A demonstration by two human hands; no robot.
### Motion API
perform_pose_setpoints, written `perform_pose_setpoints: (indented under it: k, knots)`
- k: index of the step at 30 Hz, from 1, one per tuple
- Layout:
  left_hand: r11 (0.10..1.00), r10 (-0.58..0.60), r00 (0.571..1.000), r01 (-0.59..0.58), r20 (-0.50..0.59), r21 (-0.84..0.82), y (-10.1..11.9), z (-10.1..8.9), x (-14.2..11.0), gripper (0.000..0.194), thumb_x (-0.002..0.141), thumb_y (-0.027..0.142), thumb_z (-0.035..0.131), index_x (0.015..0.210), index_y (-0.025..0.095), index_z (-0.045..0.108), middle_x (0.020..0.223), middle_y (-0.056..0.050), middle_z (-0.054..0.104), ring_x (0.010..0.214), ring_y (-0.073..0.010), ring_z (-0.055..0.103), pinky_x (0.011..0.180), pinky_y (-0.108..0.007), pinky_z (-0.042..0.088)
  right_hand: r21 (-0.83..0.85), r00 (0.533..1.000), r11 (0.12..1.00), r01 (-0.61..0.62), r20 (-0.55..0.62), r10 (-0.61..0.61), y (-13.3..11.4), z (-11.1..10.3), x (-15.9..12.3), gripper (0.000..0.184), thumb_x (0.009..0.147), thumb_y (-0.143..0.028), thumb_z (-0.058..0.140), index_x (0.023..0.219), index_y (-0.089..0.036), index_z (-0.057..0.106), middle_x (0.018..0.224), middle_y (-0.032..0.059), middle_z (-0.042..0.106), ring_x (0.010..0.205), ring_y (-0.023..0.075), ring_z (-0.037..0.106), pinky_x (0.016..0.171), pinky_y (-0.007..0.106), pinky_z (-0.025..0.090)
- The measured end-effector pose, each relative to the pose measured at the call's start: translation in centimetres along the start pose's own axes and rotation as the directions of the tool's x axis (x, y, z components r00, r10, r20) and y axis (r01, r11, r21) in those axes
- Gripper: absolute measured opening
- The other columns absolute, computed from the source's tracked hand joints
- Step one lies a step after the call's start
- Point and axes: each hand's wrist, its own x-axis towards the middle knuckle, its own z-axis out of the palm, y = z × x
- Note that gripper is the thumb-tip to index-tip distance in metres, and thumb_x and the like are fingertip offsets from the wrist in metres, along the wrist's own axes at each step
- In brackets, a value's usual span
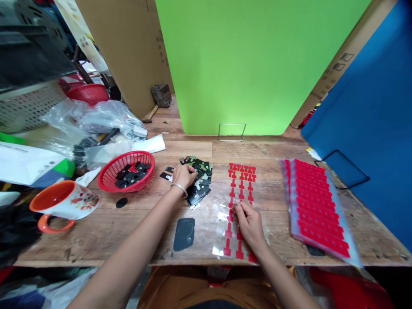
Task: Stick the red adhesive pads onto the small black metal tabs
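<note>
Wooden table [96,240], red basket [104,182] of black pieces [128,181]; left grip [183,176] unclear at pile [201,187], right grip [251,223] together over sheet [237,189]

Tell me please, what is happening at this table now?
A person's left hand is at a pile of small dark pieces; whether it grips one is unclear. The right hand, curled, is over a clear sheet with red T-shaped pieces. To the left, a red basket holds other dark pieces; to the right lie red-patterned sheets.

Tabletop [273,223] lies free between plastic sheet [222,216] and red stack [317,206]; basket [107,174] blocks leftward.
</note>
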Motion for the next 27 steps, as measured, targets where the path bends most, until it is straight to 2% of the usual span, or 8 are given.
perform_pose_setpoints:
  k: [5,11,17,21,27]
  knots:
    - [1.000,0.021,1.000,-0.021,-0.005,0.017,-0.2,-0.2,0.3,0.032,0.065,0.038,0.062,0.089,0.017,0.064,0.090,-0.009,0.066,0.085,-0.0236,0.058,0.073,-0.030,0.040,-0.013,1.000,1.000,0.008,-0.003,-0.008,0.2,0.1,0.1,0.033,0.090,-0.033,0.039,0.062,-0.019,0.047,0.062,-0.0007,0.049,0.060,0.0132,0.046,0.057,0.024,0.035]
    - [0.999,0.042,0.999,-0.042,0.005,0.009,0.1,-0.5,0.6,0.023,0.061,0.035,0.066,0.079,0.020,0.065,0.078,-0.005,0.067,0.078,-0.0208,0.059,0.067,-0.027,0.039,-0.016,1.000,1.000,0.012,-0.002,-0.012,0.1,0.0,0.0,0.033,0.091,-0.034,0.039,0.063,-0.019,0.048,0.062,-0.0007,0.049,0.060,0.0134,0.047,0.058,0.023,0.035]
    - [0.993,0.109,0.991,-0.112,-0.073,-0.036,0.3,-1.7,-1.0,0.010,0.069,0.030,0.060,0.071,0.021,0.062,0.071,-0.002,0.065,0.071,-0.0180,0.059,0.063,-0.027,0.039,-0.029,1.000,1.000,0.011,0.000,-0.011,-0.1,-0.1,0.0,0.033,0.090,-0.033,0.039,0.061,-0.020,0.046,0.062,-0.0009,0.048,0.061,0.0134,0.047,0.058,0.023,0.034]
    - [0.989,0.123,0.984,-0.133,-0.131,-0.065,-0.5,-2.1,-1.5,0.013,0.069,0.026,0.059,0.080,0.020,0.063,0.078,-0.003,0.065,0.077,-0.0187,0.059,0.069,-0.028,0.041,-0.034,1.000,0.999,0.023,-0.005,-0.023,-0.2,-0.1,0.0,0.032,0.090,-0.032,0.040,0.061,-0.020,0.046,0.061,-0.0008,0.049,0.061,0.0132,0.047,0.057,0.023,0.034]
    - [0.979,0.091,0.978,-0.122,-0.189,-0.162,-1.5,-3.1,-1.8,0.013,0.070,0.021,0.055,0.080,0.018,0.064,0.078,-0.004,0.066,0.075,-0.0179,0.060,0.071,-0.029,0.045,-0.036,0.999,0.999,0.033,0.013,-0.032,-0.1,-0.1,0.0,0.032,0.091,-0.032,0.039,0.062,-0.020,0.045,0.062,-0.0009,0.048,0.061,0.0137,0.047,0.058,0.024,0.033]
